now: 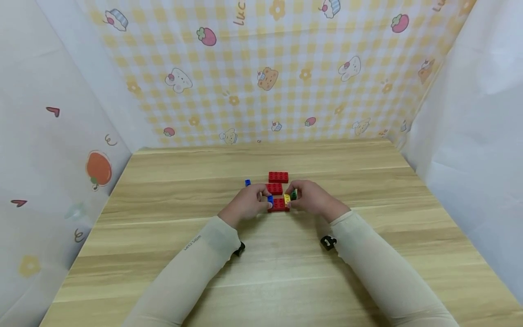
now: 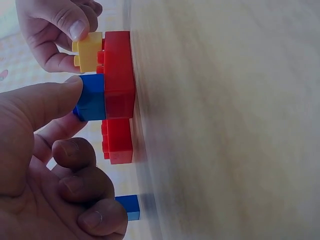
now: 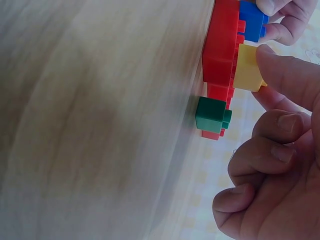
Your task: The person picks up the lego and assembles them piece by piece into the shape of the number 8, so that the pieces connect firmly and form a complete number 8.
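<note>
A long red brick [image 1: 278, 205] lies on the table nearest the person, studs up. My left hand [image 1: 250, 201] pinches a small blue brick [image 2: 92, 97] between thumb and index finger, right on the studs at the red brick's left end. At its right end my right hand [image 1: 312, 198] pinches a yellow brick [image 3: 248, 68], also right at the studs. The other fingers of both hands are curled loosely. In the right wrist view a green brick [image 3: 211, 114] stands on the table beside the red one, partly hidden by the right hand in the head view.
Behind the hands lie a second red brick [image 1: 274, 189] and, farther back, a third red brick [image 1: 278, 177]. Another blue brick [image 1: 247, 182] stands left of them. A checked cloth [image 1: 245, 100] hangs at the table's [image 1: 171, 190] back edge, with white sheets at both sides.
</note>
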The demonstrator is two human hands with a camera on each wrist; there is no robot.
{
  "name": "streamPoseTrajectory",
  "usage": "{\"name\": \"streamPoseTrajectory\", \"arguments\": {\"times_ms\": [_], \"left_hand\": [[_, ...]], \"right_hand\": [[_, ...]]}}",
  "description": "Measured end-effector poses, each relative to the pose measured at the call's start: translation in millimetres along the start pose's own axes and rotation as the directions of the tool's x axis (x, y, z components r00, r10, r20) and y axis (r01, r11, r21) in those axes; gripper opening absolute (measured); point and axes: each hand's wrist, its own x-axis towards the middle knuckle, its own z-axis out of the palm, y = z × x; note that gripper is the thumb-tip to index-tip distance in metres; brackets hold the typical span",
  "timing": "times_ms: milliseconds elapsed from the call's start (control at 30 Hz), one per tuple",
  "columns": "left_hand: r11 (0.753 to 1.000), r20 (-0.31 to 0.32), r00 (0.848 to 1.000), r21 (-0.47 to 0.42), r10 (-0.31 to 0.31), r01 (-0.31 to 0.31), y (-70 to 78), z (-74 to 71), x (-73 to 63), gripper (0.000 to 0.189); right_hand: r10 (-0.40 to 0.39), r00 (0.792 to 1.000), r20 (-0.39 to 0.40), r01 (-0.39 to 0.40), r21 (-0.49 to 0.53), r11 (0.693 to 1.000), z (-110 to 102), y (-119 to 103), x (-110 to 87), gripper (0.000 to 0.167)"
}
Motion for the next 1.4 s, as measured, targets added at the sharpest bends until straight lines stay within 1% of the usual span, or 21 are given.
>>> {"name": "streamPoseTrajectory", "arguments": {"times_ms": [333,567,1167,1400], "left_hand": [[1.0,-0.004,1.0,0.005,0.006,-0.006,-0.5,0.2,-1.0,0.015],[0.999,-0.009,1.0,0.023,0.023,-0.023,-0.3,-0.3,-1.4,0.014],[0.999,-0.015,1.0,0.043,0.014,-0.013,2.3,-0.4,-1.7,0.013],[0.999,-0.015,1.0,0.051,0.014,-0.013,-0.3,-1.9,-0.1,0.013]], "right_hand": [[0.012,1.0,0.008,-0.012,0.011,1.0,1.2,0.7,-0.6,0.023],[0.018,1.0,0.01,-0.019,0.033,0.999,1.8,1.1,-0.8,0.022],[0.027,0.999,0.029,-0.028,0.051,0.998,1.8,5.1,1.6,0.022],[0.026,0.999,0.033,-0.028,0.058,0.998,1.4,4.7,1.8,0.022]]}}
